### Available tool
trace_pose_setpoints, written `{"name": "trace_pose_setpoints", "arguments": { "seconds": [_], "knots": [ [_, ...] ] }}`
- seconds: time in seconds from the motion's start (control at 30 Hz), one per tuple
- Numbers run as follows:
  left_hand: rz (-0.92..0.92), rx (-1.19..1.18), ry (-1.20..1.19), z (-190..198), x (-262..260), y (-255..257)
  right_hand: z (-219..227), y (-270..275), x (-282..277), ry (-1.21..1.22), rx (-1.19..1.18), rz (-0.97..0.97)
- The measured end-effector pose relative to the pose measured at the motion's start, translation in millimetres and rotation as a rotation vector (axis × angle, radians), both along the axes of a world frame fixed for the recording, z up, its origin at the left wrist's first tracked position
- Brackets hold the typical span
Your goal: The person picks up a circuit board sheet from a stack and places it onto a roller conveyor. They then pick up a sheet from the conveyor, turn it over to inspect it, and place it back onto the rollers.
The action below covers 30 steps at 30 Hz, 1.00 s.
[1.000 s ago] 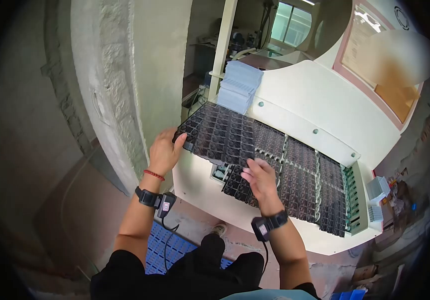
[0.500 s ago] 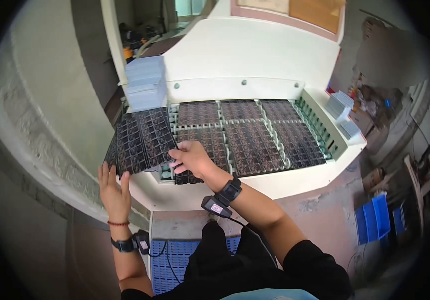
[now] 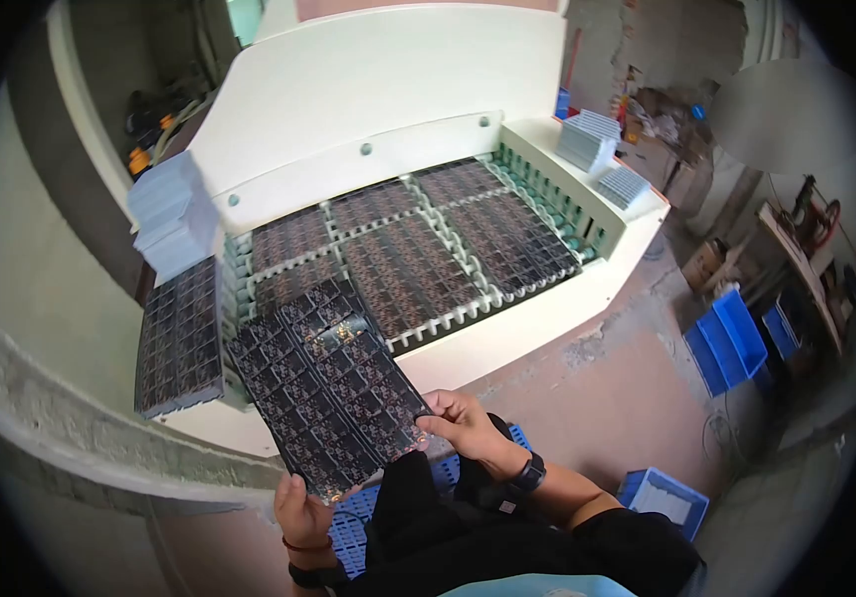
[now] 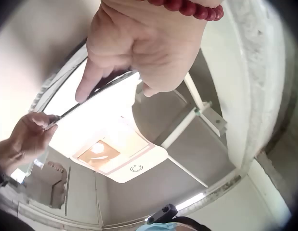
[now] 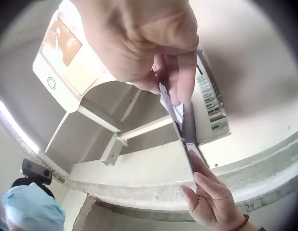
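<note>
Head view: a person's left hand (image 3: pixel 300 512) and right hand (image 3: pixel 460 422) pinch opposite edges of a dark circuit-board panel (image 3: pixel 328 383), held tilted just off the white conveyor machine (image 3: pixel 507 333) carrying more panels (image 3: pixel 418 264).

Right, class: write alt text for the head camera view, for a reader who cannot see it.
Both hands, left hand and right hand, hold a dark circuit panel by its near edge, above a white machine whose conveyor carries more panels.
</note>
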State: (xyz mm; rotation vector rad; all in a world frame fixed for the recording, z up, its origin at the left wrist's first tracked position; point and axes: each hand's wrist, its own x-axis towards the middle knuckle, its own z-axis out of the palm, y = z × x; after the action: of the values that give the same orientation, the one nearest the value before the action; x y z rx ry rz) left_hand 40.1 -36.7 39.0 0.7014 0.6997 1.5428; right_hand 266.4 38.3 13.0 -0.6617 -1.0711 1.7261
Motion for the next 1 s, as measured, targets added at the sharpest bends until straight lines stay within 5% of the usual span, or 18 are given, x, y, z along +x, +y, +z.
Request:
{"name": "trace_pose_setpoints", "arguments": {
  "seconds": [0.2, 0.5, 0.77, 1.0],
  "knots": [
    [-0.113, -0.007, -0.035, -13.3, 12.2, 12.0, -13.9, -9.8, 23.0, -0.044, 0.066, -0.045],
    [-0.019, -0.015, -0.029, -25.1, 7.0, 6.5, -26.4, -10.0, 14.1, -0.104, 0.104, -0.048],
    [0.003, -0.001, 0.083, -49.3, -5.8, 4.3, -17.5, -18.3, 13.2, -0.593, 0.282, -0.216],
    [-0.029, -0.028, 0.087, -57.8, -9.5, 4.7, -2.8, -26.8, 13.3, -0.723, 0.26, -0.242]
  ]
}}
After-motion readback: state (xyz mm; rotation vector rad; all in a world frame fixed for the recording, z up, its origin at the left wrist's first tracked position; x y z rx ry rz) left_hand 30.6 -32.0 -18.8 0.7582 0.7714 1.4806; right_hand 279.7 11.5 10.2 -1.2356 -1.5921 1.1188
